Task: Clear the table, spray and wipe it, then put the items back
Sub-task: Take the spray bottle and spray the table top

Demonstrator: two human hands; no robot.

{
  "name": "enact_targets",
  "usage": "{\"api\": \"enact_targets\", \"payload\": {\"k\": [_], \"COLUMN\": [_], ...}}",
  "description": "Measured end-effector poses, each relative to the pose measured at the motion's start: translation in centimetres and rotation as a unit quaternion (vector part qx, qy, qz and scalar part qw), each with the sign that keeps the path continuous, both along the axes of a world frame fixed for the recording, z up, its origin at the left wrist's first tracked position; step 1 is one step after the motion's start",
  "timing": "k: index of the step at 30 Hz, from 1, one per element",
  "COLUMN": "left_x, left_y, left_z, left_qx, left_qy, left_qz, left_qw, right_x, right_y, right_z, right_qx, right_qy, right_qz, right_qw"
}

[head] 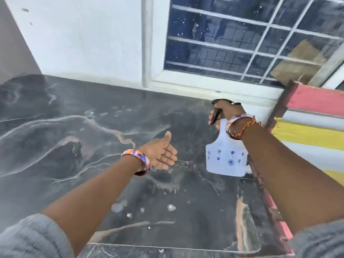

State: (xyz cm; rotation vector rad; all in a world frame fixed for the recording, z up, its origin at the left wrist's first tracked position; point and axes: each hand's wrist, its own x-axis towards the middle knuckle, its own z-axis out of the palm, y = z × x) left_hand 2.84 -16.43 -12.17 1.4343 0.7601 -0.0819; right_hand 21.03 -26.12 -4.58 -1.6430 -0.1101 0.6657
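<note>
A dark marbled table with pale veins fills most of the head view. My right hand grips the black trigger head of a white spray bottle with small blue flower prints, held above the table's right side with its nozzle pointing left. My left hand hovers over the middle of the table, palm turned up and fingers apart, holding nothing. Several wet droplets lie on the near part of the top.
A white wall and a barred window stand behind the table. A pink, white and yellow painted wooden frame borders the table's right edge. A piece of brown cardboard leans against the window.
</note>
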Motion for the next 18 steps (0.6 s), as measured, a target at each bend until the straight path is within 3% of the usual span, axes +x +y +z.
{"api": "enact_targets", "payload": {"k": [7, 12, 18], "left_x": [-9.0, -14.1, -19.9], "left_y": [13.6, 18.4, 22.0], "left_z": [-1.0, -1.0, -0.7], "left_qx": [0.063, 0.17, 0.367], "left_qy": [0.035, 0.057, 0.164], "left_qz": [0.078, 0.083, 0.036], "left_qw": [0.994, 0.98, 0.915], "right_x": [-2.2, -7.2, -15.7], "right_y": [8.5, 16.1, 24.1], "right_z": [-1.9, -1.1, -0.1], "right_qx": [-0.122, -0.087, -0.04], "right_qy": [-0.082, -0.04, -0.065], "right_qz": [-0.022, 0.088, 0.182], "right_qw": [0.989, 0.991, 0.98]}}
